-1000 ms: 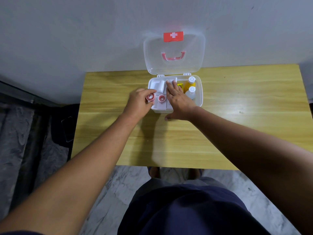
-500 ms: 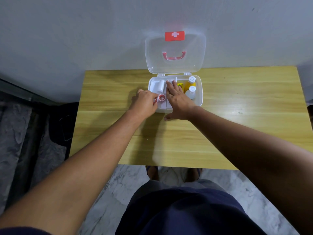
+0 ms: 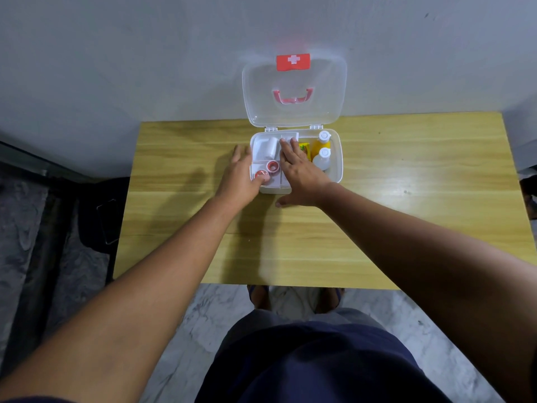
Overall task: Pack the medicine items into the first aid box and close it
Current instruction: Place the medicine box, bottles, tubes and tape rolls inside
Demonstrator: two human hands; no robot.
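The white first aid box (image 3: 336,158) stands open at the table's far edge, its clear lid (image 3: 295,91) upright against the wall. Inside lie a white roll (image 3: 271,146), two red-rimmed tape rolls (image 3: 272,166), a yellow bottle (image 3: 321,144), a white bottle (image 3: 322,159) and a yellow packet (image 3: 303,147). My left hand (image 3: 239,177) lies along the box's left side, fingers straight, thumb touching the nearer tape roll (image 3: 260,175). My right hand (image 3: 299,171) rests flat on the inner tray, fingers straight.
The wooden table (image 3: 406,199) stands against a grey wall. A dark bag (image 3: 98,210) lies on the floor to the left. My legs and feet show below the table's near edge.
My left hand has set the second tape roll into the box's front left compartment and opened, fingers now spread along the box's left side. My right hand stayed on the tray.
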